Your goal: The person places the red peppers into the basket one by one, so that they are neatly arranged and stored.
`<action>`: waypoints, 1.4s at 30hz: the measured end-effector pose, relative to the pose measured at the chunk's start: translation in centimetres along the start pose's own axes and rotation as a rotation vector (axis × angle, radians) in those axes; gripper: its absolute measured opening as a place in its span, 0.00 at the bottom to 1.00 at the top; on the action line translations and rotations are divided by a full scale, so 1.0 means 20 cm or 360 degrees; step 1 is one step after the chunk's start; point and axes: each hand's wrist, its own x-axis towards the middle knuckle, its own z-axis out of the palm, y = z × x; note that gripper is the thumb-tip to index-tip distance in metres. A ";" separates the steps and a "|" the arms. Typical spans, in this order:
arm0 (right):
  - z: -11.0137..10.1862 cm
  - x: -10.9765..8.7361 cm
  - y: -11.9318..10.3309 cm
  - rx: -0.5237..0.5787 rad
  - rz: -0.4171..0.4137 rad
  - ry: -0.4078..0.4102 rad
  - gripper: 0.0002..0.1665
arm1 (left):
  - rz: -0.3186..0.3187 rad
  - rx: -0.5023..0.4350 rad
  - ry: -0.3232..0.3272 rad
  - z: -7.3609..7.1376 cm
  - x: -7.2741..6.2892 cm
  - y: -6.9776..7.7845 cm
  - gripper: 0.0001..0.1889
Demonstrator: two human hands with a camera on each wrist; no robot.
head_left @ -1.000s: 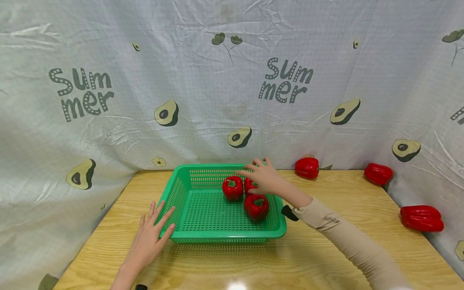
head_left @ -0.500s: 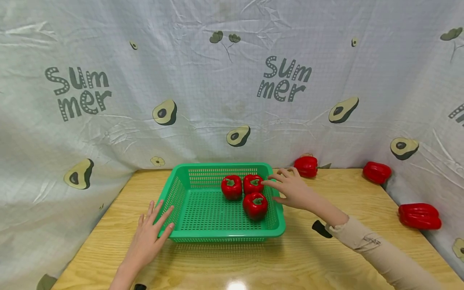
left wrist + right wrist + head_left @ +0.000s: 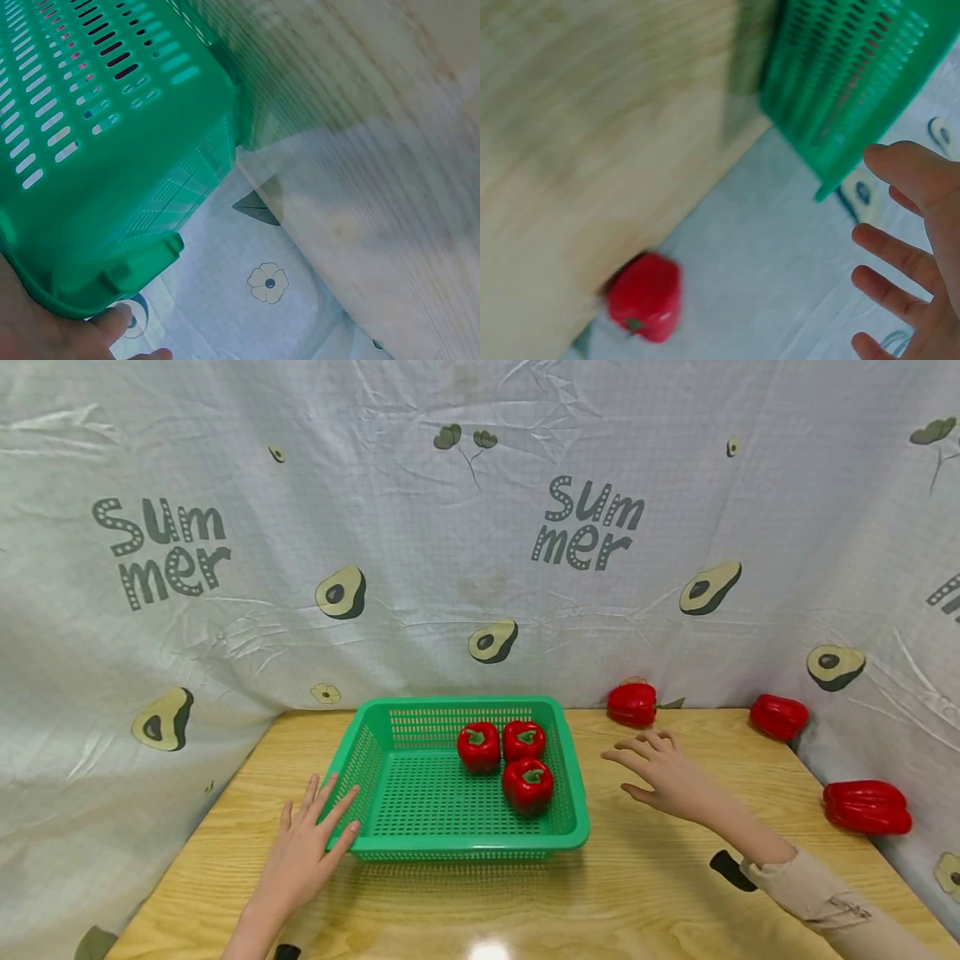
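A green plastic basket (image 3: pixel 465 842) stands on the wooden table, with three red bell peppers grouped in its right half: one at the left (image 3: pixel 478 747), one at the back (image 3: pixel 524 741) and one in front (image 3: pixel 528 787). My left hand (image 3: pixel 300 847) rests on the basket's left rim, fingers spread and straight. In the left wrist view its fingers touch the rim corner. To the right of the basket, my right hand (image 3: pixel 667 779) hovers over the table with loosely bent fingers and nothing in it. Nearest to it lies a red bell pepper (image 3: pixel 632 705) on its side by the back cloth.
Another bell pepper (image 3: pixel 779 717) lies at the back right corner, and one more (image 3: pixel 867 807) at the right table edge. A pale cloth (image 3: pixel 420 568) printed with avocados hangs behind and at both sides of the wooden table (image 3: pixel 630 893).
My right hand has lifted away from the peppers in the basket and moved right, past the rim, over the table. The left hand has stayed on the rim.
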 end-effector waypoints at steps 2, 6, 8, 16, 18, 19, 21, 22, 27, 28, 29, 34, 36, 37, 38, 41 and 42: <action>0.00 -0.06 0.02 -0.0025 0.0015 -0.0010 0.34 | 0.0001 0.0015 -0.0010 0.00 0.00 0.00 0.26; 0.01 -0.18 0.07 -0.0075 0.0058 -0.0032 0.32 | 0.0021 0.0033 0.0011 -0.01 0.01 0.00 0.26; 0.01 -0.23 0.09 -0.0082 0.0083 -0.0022 0.25 | 0.0046 0.0047 0.0040 -0.01 0.02 0.00 0.27; 0.00 -0.38 0.14 -0.0053 0.0217 0.0039 0.39 | 0.0091 0.0083 0.0044 0.01 0.03 0.01 0.26; -0.01 -0.42 0.16 -0.0052 0.0254 0.0047 0.39 | 0.0085 0.0082 0.0037 0.02 0.03 0.01 0.25; -0.01 -0.44 0.17 -0.0060 0.0273 0.0053 0.39 | 0.0083 0.0081 0.0037 0.02 0.03 0.01 0.25; -0.02 -0.48 0.19 -0.0069 0.0313 0.0060 0.40 | 0.0086 0.0086 0.0041 0.03 0.03 0.01 0.25; -0.03 -0.51 0.20 -0.0072 0.0336 0.0058 0.41 | 0.0087 0.0087 0.0041 0.03 0.03 0.01 0.25; -0.07 -0.62 0.27 -0.0159 0.0449 0.0004 0.29 | 0.0092 0.0107 0.0057 0.03 0.03 0.01 0.26; -0.08 -0.64 0.28 -0.0187 0.0477 -0.0019 0.25 | 0.0091 0.0111 0.0058 0.03 0.03 0.01 0.25; -0.09 -0.66 0.29 -0.0216 0.0509 -0.0040 0.23 | 0.0090 0.0115 0.0057 0.03 0.03 0.01 0.25; -0.11 -0.76 0.36 -0.0311 0.0724 -0.0157 0.29 | 0.0082 0.0123 0.0044 0.03 0.03 0.02 0.25; -0.13 -0.80 0.39 -0.0335 0.0800 -0.0196 0.29 | 0.0080 0.0127 0.0045 0.03 0.03 0.02 0.25; -0.13 -0.81 0.40 -0.0347 0.0828 -0.0215 0.29 | 0.0079 0.0127 0.0046 0.04 0.03 0.02 0.25; -0.14 -0.83 0.42 -0.0355 0.0848 -0.0233 0.29 | 0.0080 0.0128 0.0051 0.04 0.03 0.02 0.25; -0.16 -0.87 0.46 -0.0382 0.0889 -0.0307 0.29 | 0.0077 0.0127 0.0056 0.04 0.03 0.01 0.25; -0.17 -0.88 0.47 -0.0384 0.0897 -0.0331 0.29 | 0.0077 0.0124 0.0056 0.04 0.03 0.01 0.25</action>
